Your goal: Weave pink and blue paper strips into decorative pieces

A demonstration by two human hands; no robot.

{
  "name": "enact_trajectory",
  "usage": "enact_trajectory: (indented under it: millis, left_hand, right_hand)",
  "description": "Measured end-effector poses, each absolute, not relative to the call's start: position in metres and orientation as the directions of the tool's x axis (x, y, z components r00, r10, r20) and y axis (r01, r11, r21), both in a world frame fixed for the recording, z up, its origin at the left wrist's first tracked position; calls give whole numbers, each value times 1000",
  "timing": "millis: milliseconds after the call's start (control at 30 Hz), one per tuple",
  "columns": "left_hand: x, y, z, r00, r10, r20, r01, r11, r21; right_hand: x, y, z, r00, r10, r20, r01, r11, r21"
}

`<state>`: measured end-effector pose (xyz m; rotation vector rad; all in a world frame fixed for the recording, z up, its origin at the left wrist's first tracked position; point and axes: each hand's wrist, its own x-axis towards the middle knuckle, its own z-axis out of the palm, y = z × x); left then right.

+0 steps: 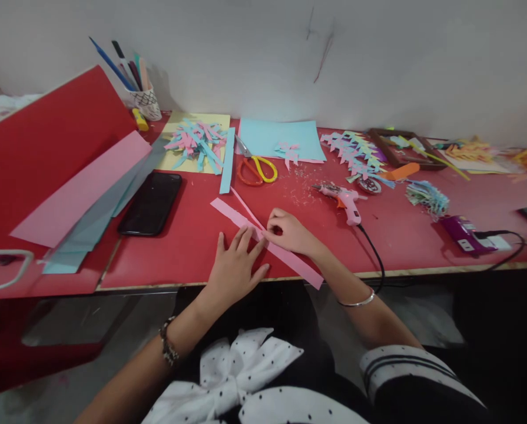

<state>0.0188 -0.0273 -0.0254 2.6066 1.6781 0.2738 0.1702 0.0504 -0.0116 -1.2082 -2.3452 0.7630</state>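
Observation:
A pink paper strip [296, 263] lies slantwise on the red table, its lower right end past the front edge. My left hand [234, 265] rests on it with fingers spread, fingertips pressing near its middle. My right hand [292, 231] is closed in a pinch, thumb and forefinger on a narrow pink paper sliver [245, 206]. That sliver stands apart from the wide strip at its far end and meets it near my right fingertips; the join itself is hidden. Behind them lies a light blue paper strip [227, 162], beside scissors [257, 168] with red and yellow handles.
A pink glue gun [345, 200] with a black cord lies to the right, near a purple power adapter [469, 235]. To the left are a black phone [151, 203] and stacked paper sheets [84, 185]. Cut paper pieces [201, 141] and a pen cup [146, 103] stand farther back.

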Motion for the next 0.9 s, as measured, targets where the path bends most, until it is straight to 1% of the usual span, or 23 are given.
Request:
enact_trajectory:
  millis: [300,633,900]
  left_hand:
    - [19,-27,-22,395,911,118,904,-409,129]
    - [19,-27,-20,392,913,113,905,-405,131]
    - [20,-28,-21,381,917,117,910,-394,129]
  right_hand:
    - [176,48,-14,-566,822,64,655,495,-571]
    - [175,48,-9,-564,825,24,670,474,-571]
    - [184,41,-8,-541,840,37,695,472,-543]
